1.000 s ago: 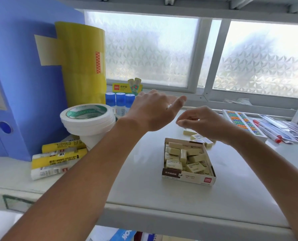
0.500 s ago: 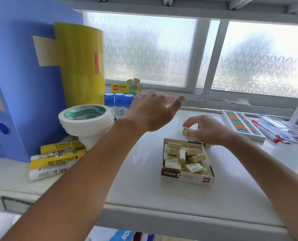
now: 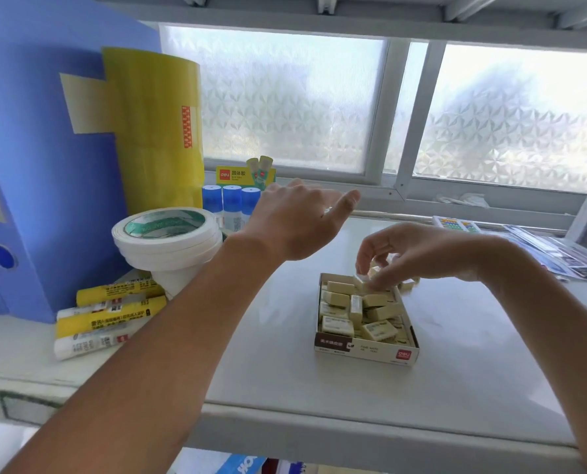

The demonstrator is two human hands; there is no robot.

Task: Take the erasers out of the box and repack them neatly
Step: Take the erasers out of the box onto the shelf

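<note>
The table (image 3: 285, 381) front edge runs across the near view; bare surface lies between that lip and the box (image 3: 365, 348), giving room to set erasers down. The box, an open cardboard tray, sits near centre, its printed front wall toward the viewer. The erasers (image 3: 353, 313) inside lie jumbled, some flat, some on edge, so unpacking is judged to be at an early stage. At the box's 12 o'clock end the right hand (image 3: 422, 256) curls its fingertips round one eraser (image 3: 362, 279), apparently lifting it clear. A few loose erasers (image 3: 410, 285) lie on the table just past the box at 1 o'clock, partly hidden by that hand. The left hand (image 3: 295, 224) hovers at 10 o'clock of the box, fingers relaxed, holding nothing, likely kept clear of the work. Tape rolls (image 3: 165, 234) and glue sticks (image 3: 230, 203) crowd 9 to 11 o'clock; free room is mainly at 3 and 6 o'clock.
</note>
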